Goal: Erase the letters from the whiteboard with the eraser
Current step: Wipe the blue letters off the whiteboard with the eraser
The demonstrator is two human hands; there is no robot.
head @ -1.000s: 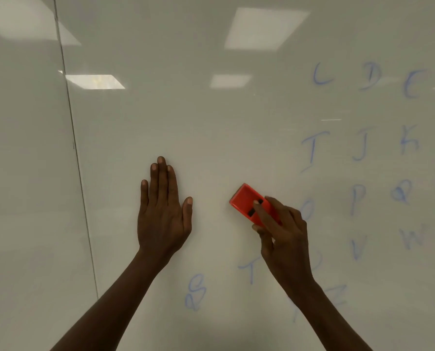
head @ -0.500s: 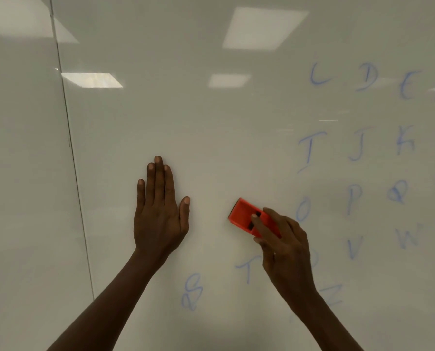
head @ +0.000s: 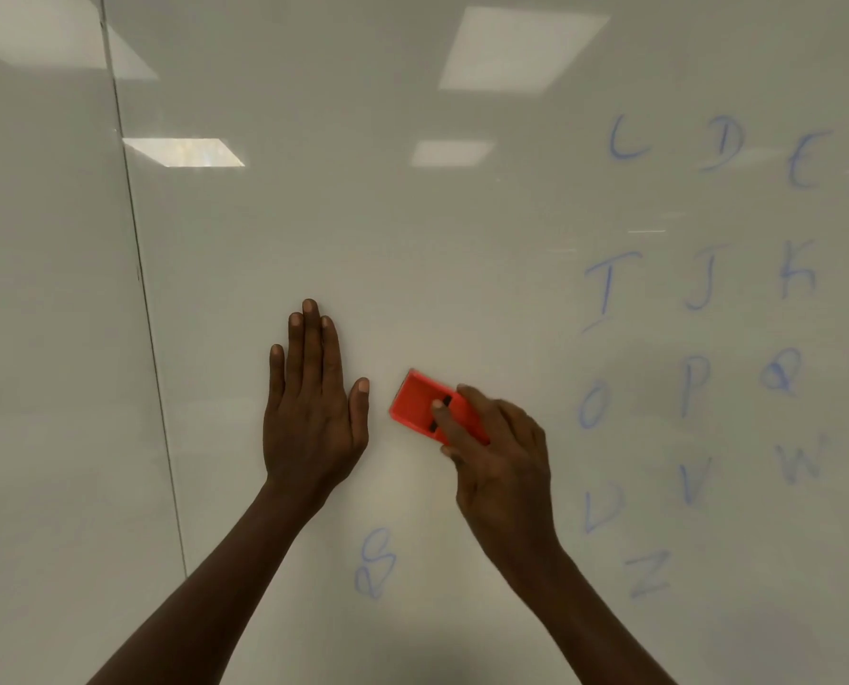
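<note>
The whiteboard [head: 412, 249] fills the view. Blue letters are written on its right half, among them a C [head: 627, 138], an I [head: 607, 289], an O [head: 594, 403] and a U [head: 602, 506]. An S [head: 375, 563] stands low in the middle. My right hand [head: 501, 462] presses a red eraser [head: 420, 402] flat on the board, just left of the O. My left hand [head: 313, 407] lies flat on the board with fingers together, a little left of the eraser and holding nothing.
A dark vertical seam [head: 140, 289] separates this panel from another panel on the left. Ceiling lights [head: 516, 47] reflect in the glossy surface. The board's upper middle and left carry no writing.
The eraser and my right hand have slid left and slightly down, closer to my left hand. The T that stood under my right hand is no longer visible. My left hand stays put.
</note>
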